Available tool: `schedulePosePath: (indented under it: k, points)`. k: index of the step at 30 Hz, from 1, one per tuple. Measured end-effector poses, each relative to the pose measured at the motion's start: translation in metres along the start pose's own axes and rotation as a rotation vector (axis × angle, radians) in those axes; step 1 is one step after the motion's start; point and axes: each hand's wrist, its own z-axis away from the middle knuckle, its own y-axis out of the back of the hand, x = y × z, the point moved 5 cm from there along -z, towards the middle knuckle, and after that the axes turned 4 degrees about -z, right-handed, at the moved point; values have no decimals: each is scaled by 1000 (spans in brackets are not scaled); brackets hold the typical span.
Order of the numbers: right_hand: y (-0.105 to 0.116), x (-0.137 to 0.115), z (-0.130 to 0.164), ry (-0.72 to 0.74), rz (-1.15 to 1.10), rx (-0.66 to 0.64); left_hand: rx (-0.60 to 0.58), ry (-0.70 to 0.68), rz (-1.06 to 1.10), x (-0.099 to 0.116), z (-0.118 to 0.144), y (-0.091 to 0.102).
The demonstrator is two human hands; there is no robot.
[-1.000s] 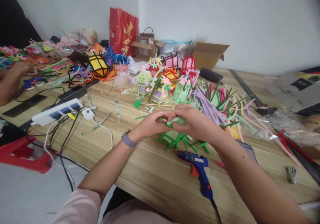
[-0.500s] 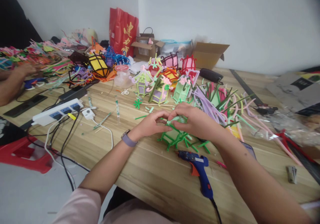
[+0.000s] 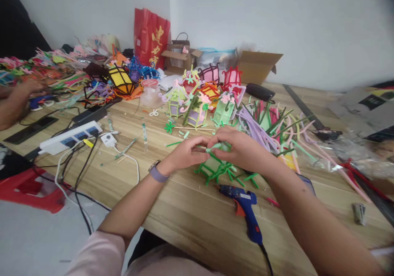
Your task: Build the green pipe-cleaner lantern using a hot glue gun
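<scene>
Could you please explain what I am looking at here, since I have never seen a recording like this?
There is no machine: the camera sits on a person's head and looks down at their own two bare hands. The left hand and the right hand together hold a green pipe-cleaner piece just above the wooden table. In front of them lies a blue glue gun. Farther back stand small finished lanterns, loose pipe cleaners and a white power strip. At the far left, another person's hand works.

The person is wearing a pale pink short sleeve (image 3: 95, 255). A lilac-strapped watch (image 3: 156, 172) is circling the left wrist. The forearms are showing bare.
</scene>
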Motion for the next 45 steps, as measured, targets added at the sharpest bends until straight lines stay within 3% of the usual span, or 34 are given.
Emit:
schedulePosePath:
  k: [13,25,34,45]
  points:
    - [1,0,0,23,-10,-6,26,4,-108,11,0,-2]
    - [1,0,0,48,-16,-17,30,36,-69,8,0,-2]
    - [2,0,1,45,-12,-22,-12,45,49,-1,-3,3]
    - [1,-1,0,10,-10,-47,59,231,315,-5,-2,3]
